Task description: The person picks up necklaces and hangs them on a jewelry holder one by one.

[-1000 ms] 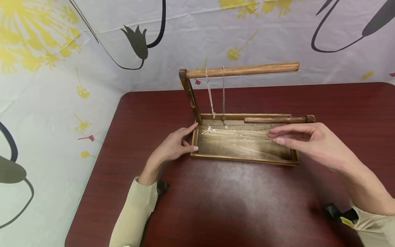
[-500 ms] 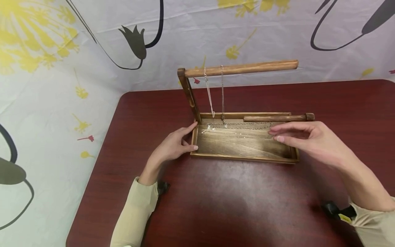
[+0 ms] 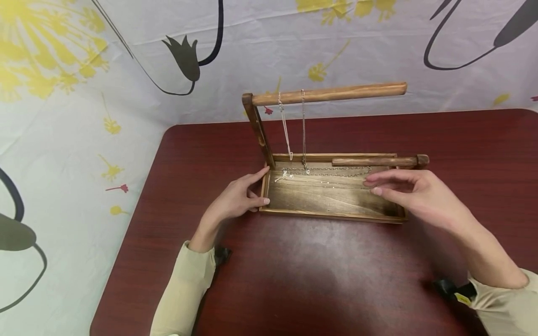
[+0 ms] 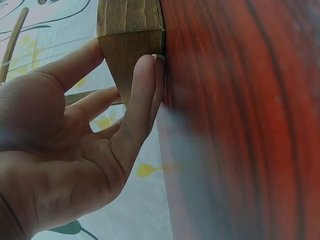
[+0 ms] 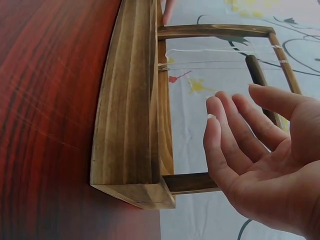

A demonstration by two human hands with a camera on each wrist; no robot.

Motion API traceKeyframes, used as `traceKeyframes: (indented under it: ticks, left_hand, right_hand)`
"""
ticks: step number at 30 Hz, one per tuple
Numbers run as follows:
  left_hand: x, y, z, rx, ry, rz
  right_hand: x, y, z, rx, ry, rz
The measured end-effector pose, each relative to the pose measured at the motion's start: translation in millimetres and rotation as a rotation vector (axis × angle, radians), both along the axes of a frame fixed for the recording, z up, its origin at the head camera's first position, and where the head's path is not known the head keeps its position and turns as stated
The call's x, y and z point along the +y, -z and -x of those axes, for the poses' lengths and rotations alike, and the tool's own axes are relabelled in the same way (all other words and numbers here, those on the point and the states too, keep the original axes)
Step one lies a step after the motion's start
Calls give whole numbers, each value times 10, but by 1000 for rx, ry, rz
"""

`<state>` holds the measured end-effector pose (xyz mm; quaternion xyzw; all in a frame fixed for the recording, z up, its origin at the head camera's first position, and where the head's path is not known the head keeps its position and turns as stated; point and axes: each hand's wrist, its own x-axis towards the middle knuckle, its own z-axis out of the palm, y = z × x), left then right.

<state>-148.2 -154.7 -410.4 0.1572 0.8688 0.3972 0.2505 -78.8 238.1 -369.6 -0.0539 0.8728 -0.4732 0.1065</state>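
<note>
The left hand (image 3: 233, 196) pressed straight fingers against the shallow brown wooden tray (image 3: 332, 216), likely steadying it; silver chain necklaces (image 3: 328, 182) lay beside the right hand (image 3: 424, 193), fingers parted, apparently empty.

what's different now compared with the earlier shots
The right hand and its sleeve have shifted slightly to the person's left, the hand still over the right end of the tray. Nothing has visibly been taken hold of or let go. Unchanged: the left hand at the tray's left end, the hanging necklaces and the chains in the tray.
</note>
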Motion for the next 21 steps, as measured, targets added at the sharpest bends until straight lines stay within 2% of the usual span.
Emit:
traceKeyframes:
  ticks: [10, 17, 21]
  left_hand:
    - [-3, 7, 1, -7, -3, -1]
    - [0, 20, -4, -23, -19, -14]
    - [9, 20, -2, -29, -21, -17]
  right_hand:
    - [-36, 42, -3, 41, 4, -80]
    - [-97, 90, -6, 50, 9, -81]
    - [-126, 147, -21, 97, 2, -100]
